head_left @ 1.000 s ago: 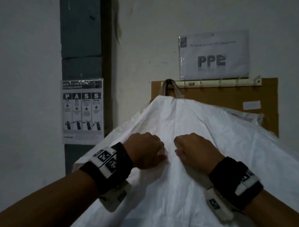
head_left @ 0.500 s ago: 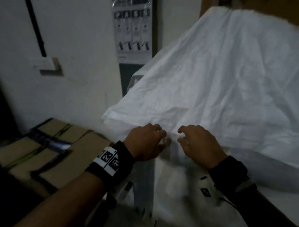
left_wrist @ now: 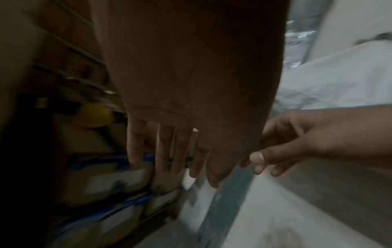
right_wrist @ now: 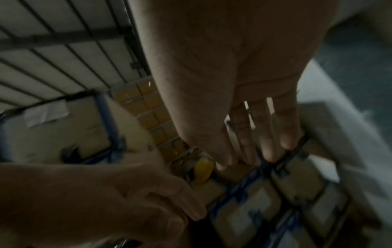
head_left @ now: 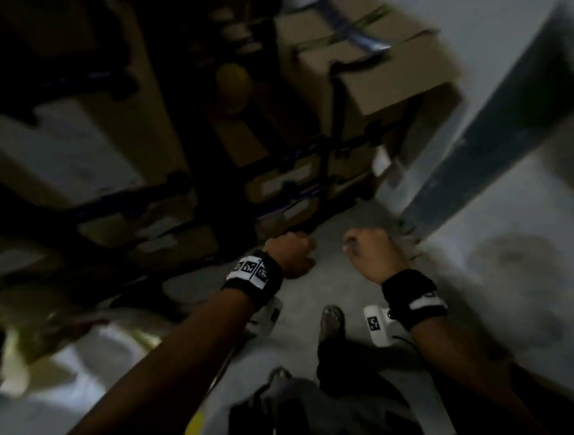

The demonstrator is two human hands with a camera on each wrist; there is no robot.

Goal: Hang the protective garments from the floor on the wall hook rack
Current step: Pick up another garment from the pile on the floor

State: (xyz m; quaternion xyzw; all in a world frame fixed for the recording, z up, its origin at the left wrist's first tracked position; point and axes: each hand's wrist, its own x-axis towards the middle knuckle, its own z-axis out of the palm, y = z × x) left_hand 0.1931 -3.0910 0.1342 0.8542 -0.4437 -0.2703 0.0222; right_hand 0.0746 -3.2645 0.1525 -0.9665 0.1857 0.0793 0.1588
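Both hands hang low over the floor (head_left: 292, 302), side by side and apart, the left hand (head_left: 292, 254) to the left of the right hand (head_left: 374, 254). Beyond them, stacked boxes (head_left: 384, 65) sit on shelves (head_left: 166, 196) at the far left. A wall (head_left: 509, 214) rises to the right. A foot (head_left: 331, 320) stands on the floor near, between the two forearms. A bundle (head_left: 37, 340) lies at the near left.

Matt brown cardboard boxes (head_left: 367, 49), crinkled white cloth garment (left_wrist: 339, 80), dull grey concrete floor (head_left: 480, 307)
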